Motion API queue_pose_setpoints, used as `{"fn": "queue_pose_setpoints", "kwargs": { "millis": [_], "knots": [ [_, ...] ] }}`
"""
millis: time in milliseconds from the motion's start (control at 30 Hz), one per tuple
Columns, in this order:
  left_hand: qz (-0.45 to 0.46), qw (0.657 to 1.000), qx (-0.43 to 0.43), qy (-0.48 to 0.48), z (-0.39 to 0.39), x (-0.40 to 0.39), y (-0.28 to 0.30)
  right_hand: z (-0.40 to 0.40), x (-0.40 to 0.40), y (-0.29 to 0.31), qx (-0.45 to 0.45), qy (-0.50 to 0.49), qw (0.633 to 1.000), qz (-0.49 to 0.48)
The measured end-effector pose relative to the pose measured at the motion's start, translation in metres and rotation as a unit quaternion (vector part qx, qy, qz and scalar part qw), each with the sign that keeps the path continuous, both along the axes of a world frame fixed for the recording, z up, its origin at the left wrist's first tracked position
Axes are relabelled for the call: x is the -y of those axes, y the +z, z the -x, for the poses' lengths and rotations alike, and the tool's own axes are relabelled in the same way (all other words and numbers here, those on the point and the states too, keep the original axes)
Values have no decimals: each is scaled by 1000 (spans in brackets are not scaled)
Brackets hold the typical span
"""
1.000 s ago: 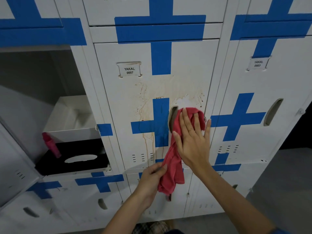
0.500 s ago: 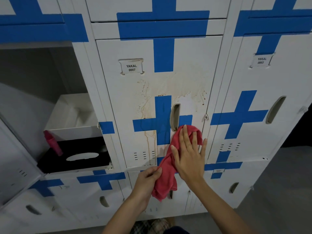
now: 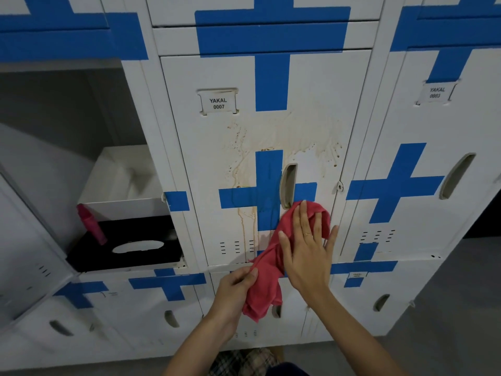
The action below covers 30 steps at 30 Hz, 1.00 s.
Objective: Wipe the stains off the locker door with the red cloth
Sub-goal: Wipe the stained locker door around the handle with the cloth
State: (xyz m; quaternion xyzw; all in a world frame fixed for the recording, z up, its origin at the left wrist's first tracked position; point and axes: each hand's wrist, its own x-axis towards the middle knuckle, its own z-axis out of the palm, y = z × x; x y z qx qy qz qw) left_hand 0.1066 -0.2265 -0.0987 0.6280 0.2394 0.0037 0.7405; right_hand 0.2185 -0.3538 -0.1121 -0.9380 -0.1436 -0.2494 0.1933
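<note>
The white locker door (image 3: 217, 147) labelled YAKAL 0007 carries a blue cross and brown stains (image 3: 295, 134) spread above its recessed handle (image 3: 288, 185), with drip trails running down the left of the cross. My right hand (image 3: 309, 248) lies flat with fingers spread, pressing the red cloth (image 3: 271, 267) against the door's lower right, just under the handle. My left hand (image 3: 235, 291) pinches the cloth's hanging tail in front of the locker below. A patch right of the handle looks cleaner than the area above.
The locker on the left stands open, its door (image 3: 24, 253) swung toward me; inside are a white box (image 3: 127, 180), a black tissue box (image 3: 130, 245) and a pink bottle (image 3: 90, 223). Closed lockers surround the stained one. Grey floor (image 3: 461, 308) shows at the lower right.
My right hand has slid the cloth down from beside the handle to below it. My left hand kept hold of the tail and dropped slightly. The view rose a little.
</note>
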Motion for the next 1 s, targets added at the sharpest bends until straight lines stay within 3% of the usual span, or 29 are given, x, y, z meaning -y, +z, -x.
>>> {"fn": "queue_pose_setpoints", "kwargs": {
  "millis": [100,300,467,667,800,1000],
  "knots": [
    [1,1000,2,11,3,0,2,5,-16,-2,-28,5,998,-55],
    [-3,999,-5,45,9,-9,0,10,-20,-16,-39,26,998,-36],
    [-2,999,6,48,10,-10,4,19,-44,-5,-82,2,988,-134],
    [6,996,0,86,11,-21,1,23,-54,-7,-100,15,985,-140],
    [0,996,8,87,13,-20,5,28,-63,0,-137,9,965,-225],
    [8,995,13,101,15,-26,4,28,-62,-6,-70,35,988,-132]
  ]
}}
